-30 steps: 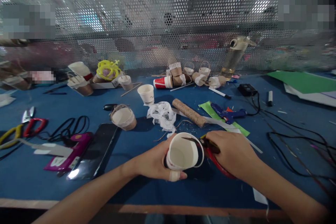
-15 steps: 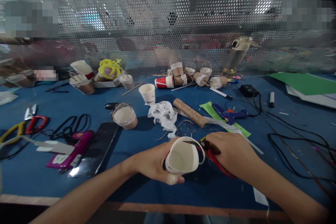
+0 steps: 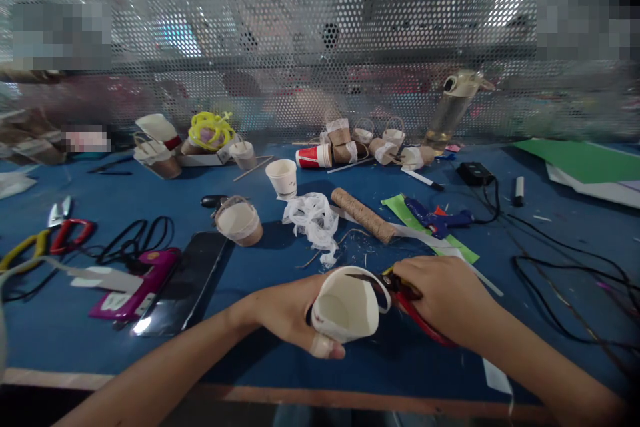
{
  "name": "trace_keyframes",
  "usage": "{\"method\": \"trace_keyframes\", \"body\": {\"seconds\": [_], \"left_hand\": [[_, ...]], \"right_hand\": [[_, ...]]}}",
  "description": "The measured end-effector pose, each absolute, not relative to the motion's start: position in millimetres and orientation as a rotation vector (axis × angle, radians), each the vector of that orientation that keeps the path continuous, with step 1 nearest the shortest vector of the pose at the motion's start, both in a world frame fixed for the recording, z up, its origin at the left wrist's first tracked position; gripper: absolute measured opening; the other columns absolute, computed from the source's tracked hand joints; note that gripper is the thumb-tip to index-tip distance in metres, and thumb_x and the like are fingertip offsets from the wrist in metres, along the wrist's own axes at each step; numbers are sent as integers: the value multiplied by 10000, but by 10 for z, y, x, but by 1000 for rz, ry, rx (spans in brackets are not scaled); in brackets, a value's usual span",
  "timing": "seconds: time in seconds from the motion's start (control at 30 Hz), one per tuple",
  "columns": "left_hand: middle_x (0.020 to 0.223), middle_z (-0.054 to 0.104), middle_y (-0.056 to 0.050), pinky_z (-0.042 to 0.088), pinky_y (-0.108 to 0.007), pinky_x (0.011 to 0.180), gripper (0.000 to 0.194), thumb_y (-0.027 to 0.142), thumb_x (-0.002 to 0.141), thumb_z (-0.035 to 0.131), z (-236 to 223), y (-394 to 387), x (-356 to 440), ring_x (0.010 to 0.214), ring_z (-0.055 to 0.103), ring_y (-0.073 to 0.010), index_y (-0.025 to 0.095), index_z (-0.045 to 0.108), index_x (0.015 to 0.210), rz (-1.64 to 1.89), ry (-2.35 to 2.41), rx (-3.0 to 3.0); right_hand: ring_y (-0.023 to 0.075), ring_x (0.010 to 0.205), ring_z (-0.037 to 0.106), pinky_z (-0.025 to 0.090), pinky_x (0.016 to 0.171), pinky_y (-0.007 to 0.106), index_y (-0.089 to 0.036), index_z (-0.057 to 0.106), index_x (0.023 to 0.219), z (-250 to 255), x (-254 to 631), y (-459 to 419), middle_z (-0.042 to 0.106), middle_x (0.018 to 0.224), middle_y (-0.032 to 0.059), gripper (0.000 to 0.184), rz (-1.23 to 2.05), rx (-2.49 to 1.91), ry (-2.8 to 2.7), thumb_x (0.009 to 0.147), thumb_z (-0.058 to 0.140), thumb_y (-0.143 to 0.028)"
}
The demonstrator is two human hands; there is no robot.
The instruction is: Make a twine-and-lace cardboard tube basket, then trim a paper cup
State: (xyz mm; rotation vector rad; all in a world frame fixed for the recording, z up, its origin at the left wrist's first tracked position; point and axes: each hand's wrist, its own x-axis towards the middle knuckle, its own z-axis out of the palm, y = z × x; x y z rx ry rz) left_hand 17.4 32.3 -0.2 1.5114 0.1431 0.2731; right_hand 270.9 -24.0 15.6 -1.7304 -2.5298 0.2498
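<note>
My left hand (image 3: 295, 313) is wrapped round a white paper cup (image 3: 345, 310), its mouth tipped toward me; a strip of tape or bandage covers the thumb. A thin strip of the cup's rim curls away on the right side. In my right hand (image 3: 440, 293) is a pair of scissors (image 3: 420, 320) with red and yellow handles. Their dark blades reach over the cup's upper right edge. Just beyond the cup lies a crumpled heap of white lace ribbon (image 3: 313, 223), beside a roll of brown twine (image 3: 363, 213).
A second paper cup (image 3: 282, 178) and a twine-wrapped cup (image 3: 240, 220) stand behind. To the left lie a phone (image 3: 187, 283), a purple glue gun (image 3: 137, 283) and other scissors (image 3: 60, 233). At right are a blue glue gun (image 3: 440, 219), cables and a bottle (image 3: 450, 110).
The cup has shifted slightly down and left with my left hand. My right hand and the scissors have moved slightly lower; the blades remain at the cup's edge.
</note>
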Motion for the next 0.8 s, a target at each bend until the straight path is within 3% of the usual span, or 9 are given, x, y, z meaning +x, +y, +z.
{"method": "trace_keyframes", "body": {"seconds": [0.13,0.3,0.53,0.67,0.8], "left_hand": [[894,607,6,487,-161,654,600,175,625,886,-23,323,159,735,540,-98,203,593,1148,222,184,1471],[867,580,8,485,-172,643,566,248,620,897,-32,310,145,702,524,-92,193,595,1096,154,220,1428],[902,579,2,497,-184,680,698,285,606,908,-12,312,167,741,517,-105,207,565,1208,180,170,1462],[822,582,3,482,-170,617,543,318,636,893,-22,314,150,681,512,-99,171,621,1082,123,166,1446],[804,595,13,478,-159,600,571,303,608,909,-19,310,147,666,524,-95,169,618,1082,116,181,1441]], "right_hand": [[240,796,688,295,640,321,-205,648,809,142,2725,-248,737,819,21,69,262,-1709,-2531,788,598,-161],[237,793,694,303,645,317,-204,641,792,117,2706,-255,736,803,20,54,312,-1667,-2552,824,600,-190],[233,798,688,310,651,311,-205,645,806,114,2680,-261,735,813,17,24,324,-1628,-2517,809,622,-205],[208,731,681,297,629,309,-206,637,759,101,2670,-260,726,753,12,89,365,-1619,-2549,792,582,-142],[210,755,682,302,642,307,-208,646,783,79,2683,-248,735,788,14,98,338,-1604,-2548,757,596,-128]]}}
